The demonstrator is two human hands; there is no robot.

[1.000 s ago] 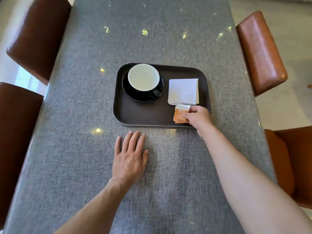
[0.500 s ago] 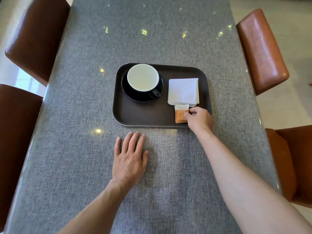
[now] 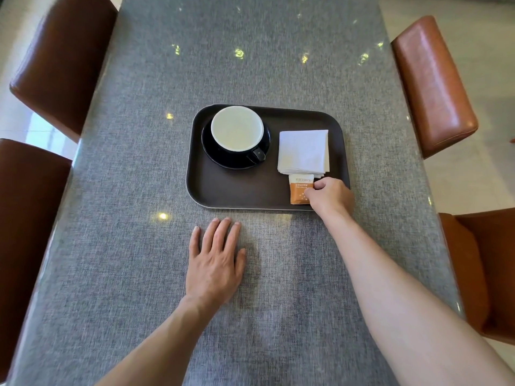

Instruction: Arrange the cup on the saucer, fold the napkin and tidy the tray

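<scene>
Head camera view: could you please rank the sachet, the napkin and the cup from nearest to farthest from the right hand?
1. Sachet: touching the right hand, at the tray's near right corner.
2. Napkin: folded, just beyond the sachet on the tray's right side.
3. Cup: on its saucer, at the tray's far left.

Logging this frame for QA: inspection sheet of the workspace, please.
Surface: grey woven-textured table, glare spots.
Job's things: dark brown rectangular tray; white-lined black cup upright on black saucer; folded white napkin; orange-and-white sachet touching the napkin's near edge.
Clutter: nothing seen.
Grippers: right hand pinching the sachet; left hand flat on the table.
Cables: nothing seen.
Surroundings: brown leather chairs on both sides, pale floor.
</scene>
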